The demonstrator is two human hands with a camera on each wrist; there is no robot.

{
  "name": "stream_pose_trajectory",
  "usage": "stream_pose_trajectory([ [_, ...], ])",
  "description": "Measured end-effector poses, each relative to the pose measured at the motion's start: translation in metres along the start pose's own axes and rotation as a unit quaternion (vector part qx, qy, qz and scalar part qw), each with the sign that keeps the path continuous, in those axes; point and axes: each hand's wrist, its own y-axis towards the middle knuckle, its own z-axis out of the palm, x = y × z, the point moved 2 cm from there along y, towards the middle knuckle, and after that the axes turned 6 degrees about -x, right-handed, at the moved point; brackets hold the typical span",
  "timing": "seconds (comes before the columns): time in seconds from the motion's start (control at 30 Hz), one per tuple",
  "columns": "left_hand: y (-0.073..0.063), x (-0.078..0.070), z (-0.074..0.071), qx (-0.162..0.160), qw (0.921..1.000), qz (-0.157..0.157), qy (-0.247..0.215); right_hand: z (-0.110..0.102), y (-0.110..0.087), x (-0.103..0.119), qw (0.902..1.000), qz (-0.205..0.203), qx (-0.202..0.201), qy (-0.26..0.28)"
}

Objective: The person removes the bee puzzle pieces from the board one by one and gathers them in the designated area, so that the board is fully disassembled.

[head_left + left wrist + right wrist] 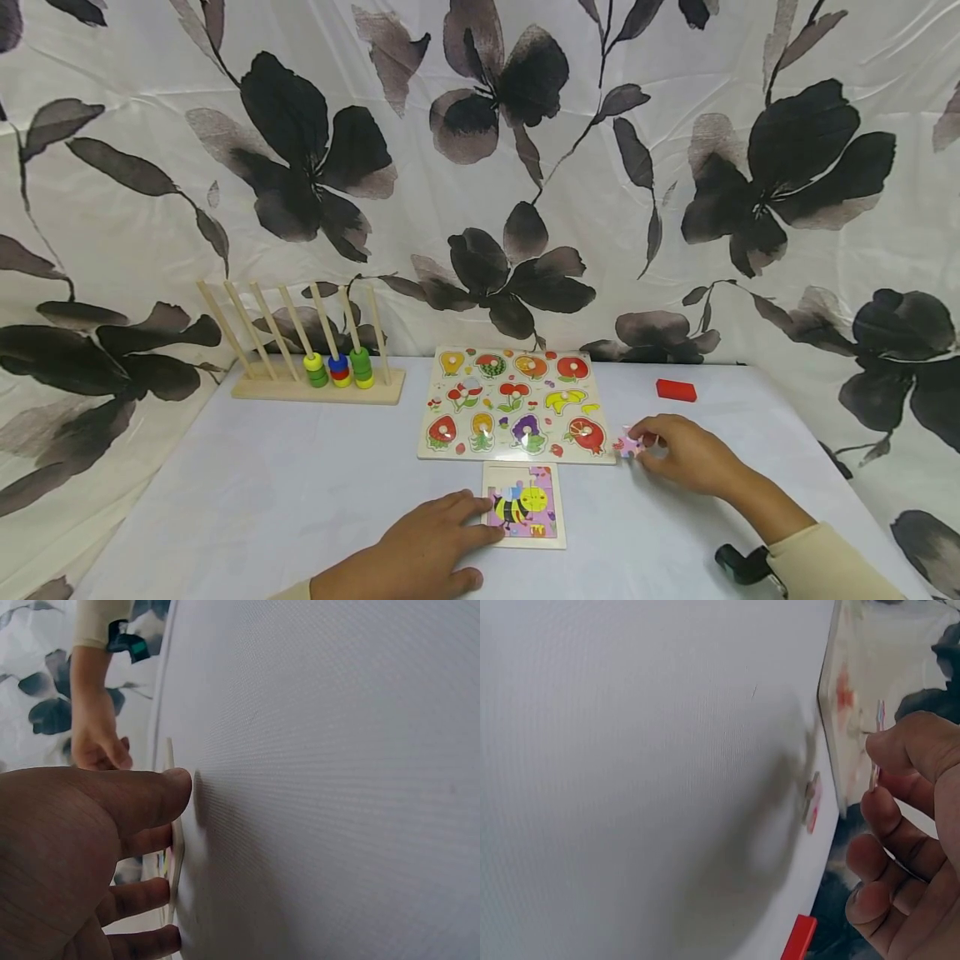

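A small bee puzzle (527,500) in a pale wooden frame lies on the table, with a bare gap in its upper left. My left hand (431,546) rests its fingertips on the frame's left side; in the left wrist view the thumb stands apart from the frame's edge. Near the right edge of the fruit board (517,454), my right hand (693,454) pinches a thin puzzle piece (880,712) between thumb and fingers. Below that hand, a second pinkish puzzle piece (812,802) lies on the table.
A red block (677,390) lies at the back right. The wooden peg stand (318,390) at the back left carries coloured rings on several pegs. Behind the white table (300,475) hangs a flowered cloth (420,200). A black device (742,565) sits by the right sleeve.
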Motion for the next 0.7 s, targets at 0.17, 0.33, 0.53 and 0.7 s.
stream_pose_trajectory([
  [0.17,0.0,-0.001,-0.001,-0.004,0.9999,0.006,0.007,-0.004,0.001,-0.007,0.9999,-0.009,-0.004,-0.002],
  [0.33,-0.001,-0.001,-0.001,-0.007,0.9998,0.013,0.011,-0.008,0.001,-0.017,0.9996,-0.02,-0.017,-0.002],
  [0.53,-0.001,-0.001,-0.001,-0.004,0.9998,0.014,0.01,-0.01,0.001,-0.028,0.9995,-0.022,-0.023,-0.004],
  [0.7,-0.001,0.0,-0.001,-0.004,0.9998,0.015,0.012,-0.012,0.001,-0.034,0.9997,-0.014,-0.017,-0.008],
])
